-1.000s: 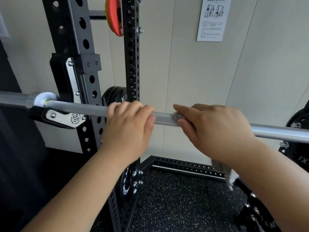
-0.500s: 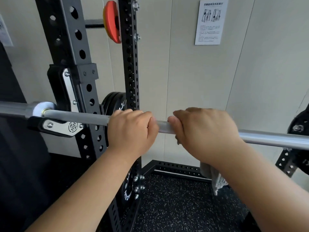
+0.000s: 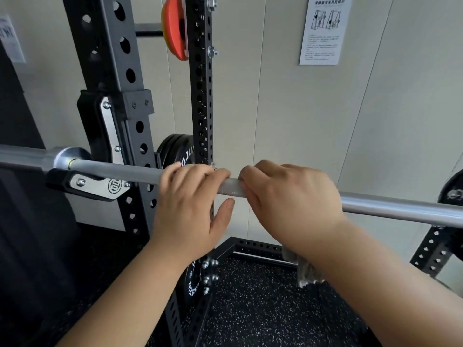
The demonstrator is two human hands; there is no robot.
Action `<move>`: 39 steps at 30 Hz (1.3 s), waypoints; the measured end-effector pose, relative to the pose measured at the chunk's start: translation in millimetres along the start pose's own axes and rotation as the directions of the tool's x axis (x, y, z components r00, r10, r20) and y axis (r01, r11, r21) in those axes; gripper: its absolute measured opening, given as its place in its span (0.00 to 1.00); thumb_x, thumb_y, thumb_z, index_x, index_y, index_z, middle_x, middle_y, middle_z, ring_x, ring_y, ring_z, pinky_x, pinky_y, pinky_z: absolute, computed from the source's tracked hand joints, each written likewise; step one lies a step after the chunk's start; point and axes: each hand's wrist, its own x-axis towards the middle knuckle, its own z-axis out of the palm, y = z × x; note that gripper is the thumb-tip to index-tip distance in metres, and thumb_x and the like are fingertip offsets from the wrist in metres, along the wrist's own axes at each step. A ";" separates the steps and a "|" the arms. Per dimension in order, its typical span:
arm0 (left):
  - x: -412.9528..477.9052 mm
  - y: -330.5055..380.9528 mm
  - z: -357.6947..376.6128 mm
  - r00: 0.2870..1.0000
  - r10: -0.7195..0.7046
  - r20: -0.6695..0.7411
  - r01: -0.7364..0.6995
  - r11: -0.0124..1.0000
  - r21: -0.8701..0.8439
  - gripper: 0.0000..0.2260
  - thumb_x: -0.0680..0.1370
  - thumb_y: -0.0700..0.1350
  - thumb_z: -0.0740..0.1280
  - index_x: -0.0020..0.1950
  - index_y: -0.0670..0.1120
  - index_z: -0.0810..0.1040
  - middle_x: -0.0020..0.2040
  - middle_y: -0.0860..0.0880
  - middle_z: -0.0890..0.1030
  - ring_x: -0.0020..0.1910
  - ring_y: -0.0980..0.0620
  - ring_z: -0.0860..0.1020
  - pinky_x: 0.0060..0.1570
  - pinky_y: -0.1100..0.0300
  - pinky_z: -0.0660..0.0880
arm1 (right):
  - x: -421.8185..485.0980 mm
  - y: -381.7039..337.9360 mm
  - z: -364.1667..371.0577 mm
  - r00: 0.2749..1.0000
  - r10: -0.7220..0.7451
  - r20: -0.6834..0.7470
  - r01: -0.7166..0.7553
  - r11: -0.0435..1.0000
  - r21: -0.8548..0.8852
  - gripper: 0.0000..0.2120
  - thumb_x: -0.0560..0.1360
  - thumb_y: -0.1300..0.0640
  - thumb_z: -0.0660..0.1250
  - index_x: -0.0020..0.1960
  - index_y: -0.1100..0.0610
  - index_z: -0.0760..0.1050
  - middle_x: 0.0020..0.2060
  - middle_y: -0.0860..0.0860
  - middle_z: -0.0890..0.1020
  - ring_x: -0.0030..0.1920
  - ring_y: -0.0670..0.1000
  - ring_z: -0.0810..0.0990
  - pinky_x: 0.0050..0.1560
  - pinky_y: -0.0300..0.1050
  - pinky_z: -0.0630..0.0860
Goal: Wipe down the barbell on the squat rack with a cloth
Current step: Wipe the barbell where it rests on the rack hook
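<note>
1. Two hands sit side by side on the barbell [image 3: 400, 210], which lies across the squat rack [image 3: 117, 78]. Its left part rests in the J-hook [image 3: 92, 184] and its right part runs toward a black plate [image 3: 451, 191].
2. The left hand [image 3: 190, 211] has its fingers curled over the top of the bar with the thumb loose underneath. It looks to me like a brace.
3. The right hand [image 3: 290, 204] wraps the bar just to the right, with the grey cloth [image 3: 307, 272] trapped under the palm. Only the cloth's tail shows, hanging below the wrist above the speckled floor [image 3: 250, 309].
4. The hands are nearly touching, so a stroke to the left would bump the left knuckles. The stretch under that hand would then go unwiped.
5. The knurled patch between them could snag the fabric, and a slack grip might let the cloth drop to the floor.
6. With the left thumb off the bar the brace is weak, so a hard sideways push might roll or shift the bar in its hook.
</note>
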 end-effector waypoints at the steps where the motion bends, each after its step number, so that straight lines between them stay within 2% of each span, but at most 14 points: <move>1: -5.2 -2.4 1.7 1.000 0.001 0.001 -0.001 1.000 0.031 0.19 0.82 0.55 0.60 0.65 0.47 0.80 0.58 0.50 0.79 0.61 0.44 0.77 0.74 0.42 0.61 | -2.2 0.6 1.1 0.999 -0.044 -0.001 0.044 0.999 0.008 0.05 0.82 0.49 0.65 0.52 0.48 0.77 0.39 0.45 0.80 0.29 0.53 0.75 0.25 0.40 0.60; 4: -4.2 -8.2 7.3 0.999 0.036 -0.018 -0.033 0.993 0.116 0.23 0.83 0.59 0.55 0.63 0.46 0.81 0.54 0.48 0.79 0.57 0.42 0.78 0.68 0.40 0.65 | -16.2 16.3 -6.5 0.999 -0.042 0.004 0.042 0.996 0.085 0.17 0.84 0.39 0.55 0.55 0.46 0.78 0.40 0.44 0.81 0.31 0.52 0.79 0.26 0.40 0.68; 7: 7.0 -11.4 14.8 0.991 0.062 -0.115 -0.048 0.992 0.121 0.22 0.82 0.61 0.57 0.55 0.47 0.83 0.47 0.50 0.79 0.48 0.43 0.78 0.56 0.43 0.68 | -19.4 25.1 -15.5 0.996 0.083 0.018 -0.083 0.996 0.027 0.22 0.83 0.34 0.51 0.44 0.48 0.74 0.31 0.46 0.74 0.26 0.52 0.72 0.26 0.38 0.63; 10: 12.4 -11.7 16.6 0.988 0.049 -0.149 -0.035 0.995 0.092 0.20 0.81 0.60 0.59 0.50 0.47 0.82 0.42 0.51 0.79 0.43 0.44 0.77 0.51 0.45 0.69 | -5.7 0.8 0.1 0.987 0.126 -0.100 -0.129 0.991 -0.022 0.22 0.85 0.40 0.54 0.41 0.51 0.75 0.31 0.47 0.75 0.27 0.53 0.72 0.29 0.40 0.55; 13: 19.3 -14.2 9.3 0.991 0.087 -0.106 -0.082 0.995 0.048 0.15 0.81 0.55 0.58 0.46 0.47 0.78 0.38 0.51 0.76 0.38 0.45 0.74 0.45 0.47 0.69 | -3.6 -27.7 20.7 0.976 0.019 -0.216 -0.013 1.000 0.026 0.14 0.85 0.49 0.59 0.52 0.52 0.81 0.42 0.48 0.81 0.35 0.55 0.76 0.33 0.49 0.67; 15: 26.5 -15.7 2.0 0.992 0.113 -0.050 -0.113 0.994 0.002 0.13 0.80 0.51 0.57 0.41 0.47 0.74 0.33 0.52 0.73 0.33 0.45 0.72 0.38 0.51 0.66 | -9.4 -19.4 18.1 0.977 -0.017 -0.212 0.027 0.998 0.048 0.16 0.87 0.48 0.56 0.55 0.52 0.81 0.43 0.48 0.81 0.36 0.55 0.76 0.34 0.51 0.71; 19: 43.2 -10.9 -13.0 0.996 0.010 0.093 -0.015 0.999 0.051 0.17 0.78 0.50 0.48 0.31 0.48 0.65 0.24 0.54 0.63 0.22 0.48 0.62 0.28 0.60 0.57 | -20.9 9.0 2.8 0.965 0.193 -0.175 -0.197 0.980 -0.008 0.21 0.86 0.45 0.54 0.39 0.52 0.74 0.31 0.48 0.73 0.29 0.55 0.72 0.29 0.42 0.57; 22: 48.5 -9.9 -16.8 0.980 -0.038 0.197 0.015 0.993 0.114 0.22 0.75 0.53 0.41 0.28 0.47 0.65 0.22 0.51 0.65 0.22 0.51 0.62 0.28 0.60 0.55 | -9.6 -1.7 5.1 0.939 0.272 -0.211 -0.283 0.959 -0.026 0.20 0.84 0.47 0.55 0.35 0.52 0.68 0.28 0.48 0.70 0.26 0.56 0.68 0.31 0.41 0.51; 25: 41.1 -11.8 -17.3 0.992 0.027 0.122 -0.033 0.998 0.046 0.20 0.80 0.52 0.46 0.31 0.49 0.67 0.25 0.53 0.66 0.24 0.47 0.66 0.28 0.57 0.60 | -9.3 -16.3 14.7 0.956 0.132 -0.262 -0.140 0.990 -0.011 0.19 0.86 0.48 0.57 0.40 0.52 0.76 0.33 0.48 0.76 0.29 0.53 0.70 0.30 0.44 0.58; 27: 31.4 -16.5 -13.5 0.995 0.066 0.073 -0.064 0.998 -0.022 0.18 0.83 0.52 0.50 0.38 0.50 0.72 0.30 0.55 0.70 0.31 0.47 0.70 0.35 0.52 0.67 | -15.7 -8.4 12.0 0.970 0.084 -0.229 -0.085 0.996 0.006 0.20 0.86 0.45 0.55 0.43 0.51 0.78 0.34 0.47 0.77 0.30 0.53 0.73 0.30 0.44 0.64; 31: 11.6 -13.9 -3.9 0.997 0.052 0.063 -0.054 0.998 0.037 0.17 0.84 0.56 0.55 0.57 0.48 0.79 0.49 0.52 0.79 0.50 0.44 0.76 0.58 0.44 0.68 | -26.4 18.5 -2.5 0.931 0.318 -0.181 -0.329 0.944 -0.035 0.24 0.85 0.44 0.53 0.34 0.54 0.67 0.27 0.48 0.69 0.27 0.56 0.69 0.28 0.42 0.60; 33: 6.3 -6.2 1.4 0.999 0.035 0.017 -0.036 0.997 0.075 0.19 0.83 0.59 0.56 0.59 0.47 0.79 0.52 0.50 0.79 0.53 0.43 0.75 0.62 0.43 0.66 | -25.2 14.5 -0.1 0.906 0.355 -0.232 -0.376 0.925 -0.054 0.23 0.84 0.46 0.54 0.33 0.54 0.67 0.27 0.49 0.70 0.27 0.57 0.69 0.30 0.42 0.56; 37: 17.3 -1.7 9.3 0.992 0.000 -0.130 0.006 0.999 0.041 0.21 0.85 0.57 0.53 0.45 0.47 0.78 0.39 0.50 0.78 0.42 0.42 0.75 0.48 0.46 0.68 | -22.3 -8.5 15.5 0.949 0.140 -0.283 -0.155 0.987 -0.032 0.19 0.86 0.46 0.56 0.43 0.53 0.79 0.36 0.50 0.78 0.33 0.56 0.74 0.33 0.47 0.62; 39: 26.8 -2.9 9.7 0.983 0.012 -0.183 -0.004 0.999 0.043 0.23 0.85 0.56 0.52 0.38 0.47 0.75 0.31 0.51 0.73 0.33 0.43 0.72 0.39 0.49 0.66 | -24.4 -1.3 12.9 0.961 0.090 -0.261 -0.103 0.994 -0.037 0.20 0.86 0.44 0.56 0.44 0.52 0.78 0.36 0.48 0.78 0.33 0.55 0.75 0.31 0.46 0.65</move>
